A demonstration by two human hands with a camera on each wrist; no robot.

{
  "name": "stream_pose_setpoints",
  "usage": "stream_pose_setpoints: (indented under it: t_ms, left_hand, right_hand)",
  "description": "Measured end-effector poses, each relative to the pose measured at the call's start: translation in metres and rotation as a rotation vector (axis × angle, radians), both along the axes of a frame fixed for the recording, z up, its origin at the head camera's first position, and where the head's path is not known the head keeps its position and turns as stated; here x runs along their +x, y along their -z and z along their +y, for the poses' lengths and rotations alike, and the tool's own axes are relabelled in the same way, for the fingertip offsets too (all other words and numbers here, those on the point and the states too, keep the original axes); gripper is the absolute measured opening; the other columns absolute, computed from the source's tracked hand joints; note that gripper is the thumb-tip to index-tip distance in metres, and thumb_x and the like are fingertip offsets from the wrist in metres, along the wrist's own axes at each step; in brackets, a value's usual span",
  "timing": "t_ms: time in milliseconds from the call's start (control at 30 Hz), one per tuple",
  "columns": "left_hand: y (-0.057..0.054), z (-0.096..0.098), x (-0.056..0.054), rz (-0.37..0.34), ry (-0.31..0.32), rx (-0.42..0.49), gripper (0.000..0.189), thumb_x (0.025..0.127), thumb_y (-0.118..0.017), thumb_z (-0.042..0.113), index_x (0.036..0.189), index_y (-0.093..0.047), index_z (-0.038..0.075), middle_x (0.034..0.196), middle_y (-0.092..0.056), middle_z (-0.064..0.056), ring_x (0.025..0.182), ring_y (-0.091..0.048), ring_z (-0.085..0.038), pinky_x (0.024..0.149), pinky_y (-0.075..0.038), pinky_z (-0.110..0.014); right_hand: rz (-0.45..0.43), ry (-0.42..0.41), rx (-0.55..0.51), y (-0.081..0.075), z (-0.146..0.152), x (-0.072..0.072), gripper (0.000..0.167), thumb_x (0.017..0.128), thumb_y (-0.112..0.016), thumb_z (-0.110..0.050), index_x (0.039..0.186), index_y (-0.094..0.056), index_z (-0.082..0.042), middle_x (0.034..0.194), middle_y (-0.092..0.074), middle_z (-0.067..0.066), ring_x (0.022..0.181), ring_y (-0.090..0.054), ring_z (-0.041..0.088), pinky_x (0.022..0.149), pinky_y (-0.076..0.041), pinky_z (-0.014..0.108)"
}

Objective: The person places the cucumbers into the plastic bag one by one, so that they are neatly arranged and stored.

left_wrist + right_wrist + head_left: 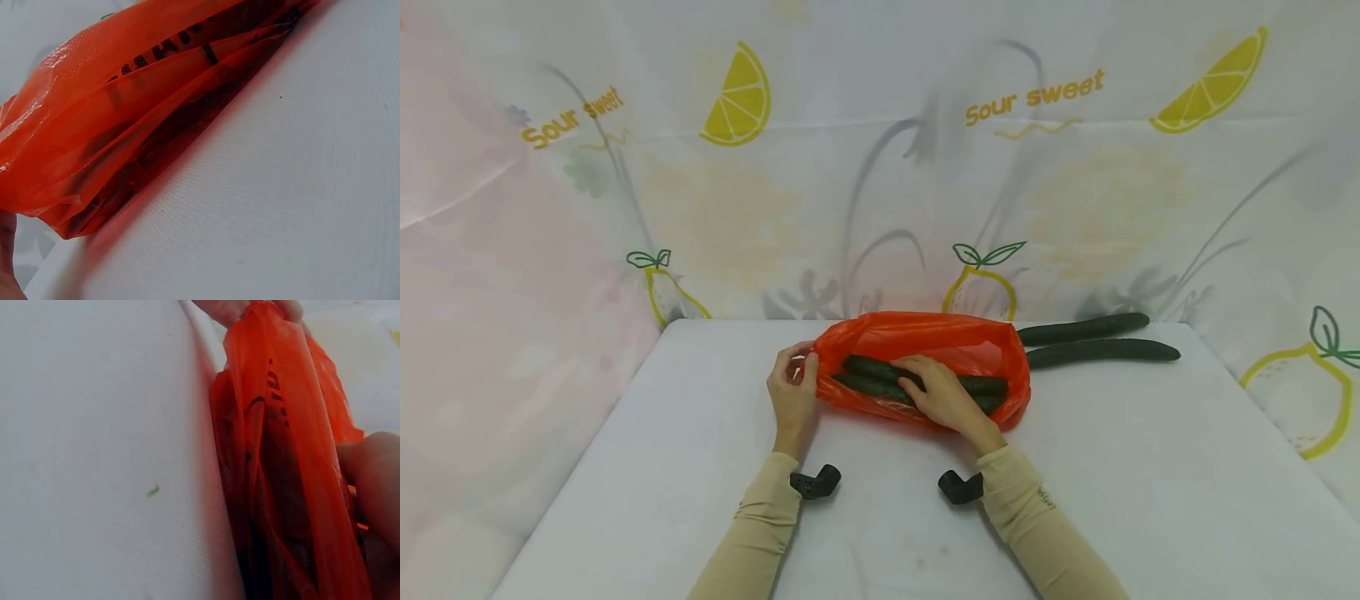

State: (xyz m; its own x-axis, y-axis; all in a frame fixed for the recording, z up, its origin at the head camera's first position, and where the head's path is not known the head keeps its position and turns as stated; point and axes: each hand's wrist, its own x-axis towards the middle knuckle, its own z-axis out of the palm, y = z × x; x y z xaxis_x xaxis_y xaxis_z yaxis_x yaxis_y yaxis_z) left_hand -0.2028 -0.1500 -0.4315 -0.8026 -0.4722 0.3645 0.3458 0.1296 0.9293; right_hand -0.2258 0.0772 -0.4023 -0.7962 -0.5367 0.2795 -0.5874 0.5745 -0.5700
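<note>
A red-orange plastic bag lies on its side on the white table, its mouth spread wide and facing up. Several dark green cucumbers are inside it, lying lengthwise. My left hand pinches the bag's left edge between thumb and fingers. Inside the mouth, my right hand grips a cucumber from above with fingers and thumb. In the left wrist view the bag shows dark print and folds. The right wrist view has the bag's side with my right thumb beside it; the grip itself is hidden there.
Two more cucumbers lie on the table to the right of the bag, one behind the other. A white patterned curtain hangs behind the table's back edge. A small green scrap lies on the tabletop.
</note>
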Motion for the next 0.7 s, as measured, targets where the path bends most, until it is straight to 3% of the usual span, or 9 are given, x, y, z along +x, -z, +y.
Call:
stream_pose_setpoints:
  t_ms: [200,400,633,700]
  left_hand:
    - [0.000,-0.002,-0.001,-0.017,0.004,0.011,0.019,0.091,-0.061,0.013,0.108,-0.064,0.005,0.104,-0.062,-0.003,0.089,-0.054,-0.012,0.079,-0.045,-0.013]
    - [-0.001,-0.003,0.000,-0.025,0.016,0.026,0.020,0.091,-0.061,0.013,0.109,-0.063,0.005,0.105,-0.061,-0.003,0.091,-0.054,-0.014,0.082,-0.045,-0.014]
    - [-0.003,-0.003,0.000,-0.024,0.020,0.037,0.021,0.091,-0.061,0.011,0.110,-0.063,0.002,0.104,-0.062,-0.003,0.088,-0.054,-0.011,0.080,-0.045,-0.013]
    - [-0.010,-0.001,0.004,-0.035,0.029,0.036,0.022,0.091,-0.060,0.009,0.111,-0.063,-0.001,0.106,-0.062,-0.008,0.088,-0.053,-0.011,0.080,-0.045,-0.013]
  right_hand:
    - [-0.050,-0.031,0.001,-0.006,0.006,0.001,0.035,0.095,-0.057,-0.019,0.129,-0.057,-0.012,0.127,-0.060,0.003,0.120,-0.056,0.020,0.102,-0.045,0.040]
    - [-0.043,-0.070,-0.047,-0.018,0.013,0.002,0.031,0.094,-0.058,-0.019,0.124,-0.060,-0.012,0.123,-0.063,0.001,0.116,-0.057,0.018,0.100,-0.046,0.040]
    - [0.029,-0.056,-0.102,-0.035,0.030,0.002,0.027,0.092,-0.061,-0.015,0.118,-0.063,-0.011,0.115,-0.065,0.002,0.108,-0.060,0.017,0.094,-0.050,0.040]
    - [0.047,-0.045,-0.125,-0.041,0.037,0.002,0.026,0.091,-0.061,-0.013,0.117,-0.063,-0.009,0.114,-0.066,0.003,0.107,-0.061,0.018,0.092,-0.050,0.041]
